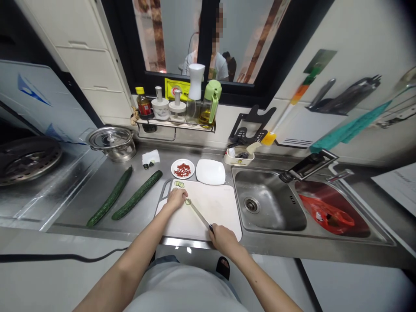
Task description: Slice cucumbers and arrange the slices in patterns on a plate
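My right hand [224, 240] is closed around the dark handle of a kitchen knife [200, 215], its blade pointing up and left across the white cutting board [216, 203]. At the knife's tip lies a thin round cucumber slice [188, 202]. Beside that slice, on the board's left part, my left hand [177, 198] has its fingers curled together; whatever they hold, if anything, is hidden. Several more cucumber slices [179, 184] lie along the board's upper left edge. Two whole cucumbers [138, 196] rest on the steel counter to the left.
Behind the board stand a plate of chopped red pieces [182, 169] and a white square plate [210, 171]. A steel sink [273, 203] adjoins on the right, with a red bag [328, 214] beyond. A lidded pot [112, 143] sits back left, below a condiment rack [175, 125].
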`<state>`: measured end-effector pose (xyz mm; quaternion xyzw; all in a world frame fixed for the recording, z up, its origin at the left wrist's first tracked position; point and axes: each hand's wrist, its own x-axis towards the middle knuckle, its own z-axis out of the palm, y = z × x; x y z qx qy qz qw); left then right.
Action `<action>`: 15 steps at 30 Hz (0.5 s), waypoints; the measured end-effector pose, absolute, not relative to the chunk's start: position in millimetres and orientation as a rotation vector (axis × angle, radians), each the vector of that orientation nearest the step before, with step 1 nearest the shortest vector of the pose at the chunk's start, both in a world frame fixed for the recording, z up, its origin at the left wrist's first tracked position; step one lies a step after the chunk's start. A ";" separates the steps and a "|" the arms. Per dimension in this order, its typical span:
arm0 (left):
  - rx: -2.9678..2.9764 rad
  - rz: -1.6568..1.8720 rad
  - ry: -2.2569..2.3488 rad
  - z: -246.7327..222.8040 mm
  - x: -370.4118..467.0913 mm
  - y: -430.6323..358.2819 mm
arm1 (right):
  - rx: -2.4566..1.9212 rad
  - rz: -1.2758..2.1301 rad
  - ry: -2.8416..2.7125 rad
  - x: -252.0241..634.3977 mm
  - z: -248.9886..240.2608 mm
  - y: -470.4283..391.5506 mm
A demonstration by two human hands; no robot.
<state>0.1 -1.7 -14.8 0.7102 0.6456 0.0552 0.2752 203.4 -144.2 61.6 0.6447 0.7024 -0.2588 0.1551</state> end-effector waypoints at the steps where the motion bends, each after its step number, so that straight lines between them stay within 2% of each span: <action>1: 1.907 0.143 1.741 -15.5 0.1 -1.6 | 1.851 -0.749 2.007 203.6 61.9 -144.5; 15: 1.942 0.149 1.773 -7.2 5.4 -6.1 | 1.870 -0.784 1.972 207.7 71.0 -150.6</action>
